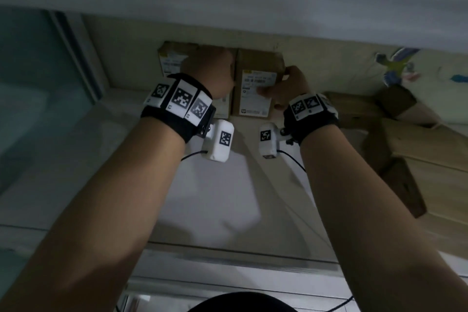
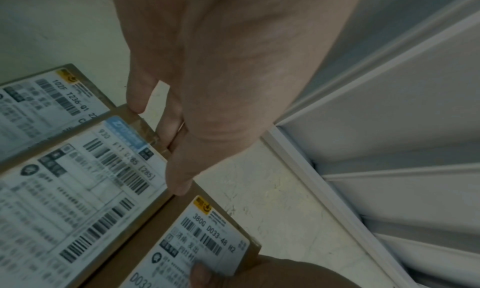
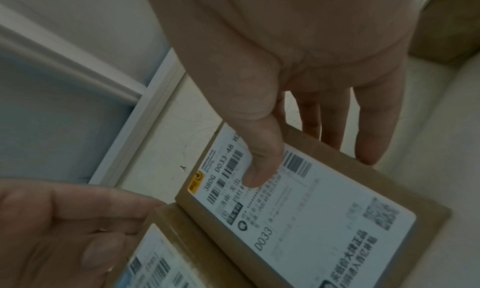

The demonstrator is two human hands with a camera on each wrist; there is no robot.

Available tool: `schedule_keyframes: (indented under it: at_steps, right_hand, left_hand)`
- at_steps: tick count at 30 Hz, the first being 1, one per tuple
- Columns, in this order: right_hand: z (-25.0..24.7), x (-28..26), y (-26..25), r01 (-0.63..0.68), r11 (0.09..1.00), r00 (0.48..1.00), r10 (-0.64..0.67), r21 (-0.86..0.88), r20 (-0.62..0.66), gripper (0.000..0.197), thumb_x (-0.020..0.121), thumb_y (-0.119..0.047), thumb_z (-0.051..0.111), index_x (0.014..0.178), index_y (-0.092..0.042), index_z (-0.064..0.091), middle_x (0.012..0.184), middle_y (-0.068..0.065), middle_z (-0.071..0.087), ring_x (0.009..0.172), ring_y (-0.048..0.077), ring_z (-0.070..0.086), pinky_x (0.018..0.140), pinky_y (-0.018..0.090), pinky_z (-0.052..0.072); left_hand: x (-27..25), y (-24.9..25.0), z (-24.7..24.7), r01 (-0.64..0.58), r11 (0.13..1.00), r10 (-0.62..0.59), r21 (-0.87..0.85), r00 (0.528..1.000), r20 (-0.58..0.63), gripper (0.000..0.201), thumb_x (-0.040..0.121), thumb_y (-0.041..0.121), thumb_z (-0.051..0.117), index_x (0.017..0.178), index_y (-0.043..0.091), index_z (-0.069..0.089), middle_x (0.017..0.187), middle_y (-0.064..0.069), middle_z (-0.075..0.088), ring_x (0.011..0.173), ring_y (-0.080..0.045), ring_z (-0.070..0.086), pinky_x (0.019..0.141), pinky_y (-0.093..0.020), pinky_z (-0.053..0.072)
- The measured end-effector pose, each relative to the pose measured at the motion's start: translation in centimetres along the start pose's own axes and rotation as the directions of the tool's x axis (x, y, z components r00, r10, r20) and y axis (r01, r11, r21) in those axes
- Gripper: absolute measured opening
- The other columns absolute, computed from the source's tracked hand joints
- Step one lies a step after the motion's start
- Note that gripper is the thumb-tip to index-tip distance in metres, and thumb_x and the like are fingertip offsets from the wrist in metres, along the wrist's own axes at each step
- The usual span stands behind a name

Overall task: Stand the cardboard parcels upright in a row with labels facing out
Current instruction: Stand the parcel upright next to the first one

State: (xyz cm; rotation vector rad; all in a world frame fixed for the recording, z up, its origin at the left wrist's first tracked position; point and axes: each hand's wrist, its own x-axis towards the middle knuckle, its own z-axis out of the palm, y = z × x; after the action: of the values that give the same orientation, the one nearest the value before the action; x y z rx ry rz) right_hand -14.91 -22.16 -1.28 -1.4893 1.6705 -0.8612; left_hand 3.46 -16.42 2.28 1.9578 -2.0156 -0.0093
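Parcels point(image 1: 255, 88) upright (labels out); L hand point(image 1: 210, 76), R hand point(image 1: 291, 88) gripping.

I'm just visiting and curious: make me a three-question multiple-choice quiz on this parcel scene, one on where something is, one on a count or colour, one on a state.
1. Where does the right hand's thumb rest?
A. on the white label of the D033 parcel
B. on the floor
C. on the left wrist

2. How many labelled parcels show in the left wrist view?
A. one
B. three
C. five

3. How do the labels of the parcels by the wall face?
A. toward the wall
B. downward
C. outward, readable

Answers:
1 A: the right hand lays its thumb on the label of the D033 parcel, fingers behind its top edge.
2 B: three parcels, namely the T236 parcel, the middle parcel held by the left hand, and the D033 one.
3 C: printed barcodes face the cameras.
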Motion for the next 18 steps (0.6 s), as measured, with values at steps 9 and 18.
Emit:
schedule_keyframes:
  at_steps: [9,18]
  right_hand:
    - [0.4,-0.2,-0.5,0.03,0.985,1.0,-0.031,-0.17,-0.002,0.068,0.09,-0.028,0.084,0.141,-0.006,0.045,0.139,0.013,0.062,0.122,0.033,0.066,0.074,0.039,0.059]
    - [-2.5,-3.8,-1.0,-0.017,0.99,0.998,0.024,-0.142,0.051,0.09,0.093,-0.05,0.076,0.155,-0.003,0.03,0.128,0.013,0.055,0.085,0.019,0.054,0.068,0.033,0.049]
  left_hand:
    - [0.0,0.3,0.7,0.015,0.999,-0.013,0.028,0.999,-0.046,0.029,0.095,0.02,0.072,0.119,0.003,0.072,0.125,-0.018,0.069,0.112,-0.038,0.069,0.082,-0.042,0.056]
    - [-0.4,1.3,2.8,0.05,0.988,-0.035,0.144,0.994,-0.104,0.067,0.095,0.041,0.072,0.144,0.002,0.049,0.152,-0.023,0.048,0.145,-0.045,0.044,0.112,-0.058,0.045]
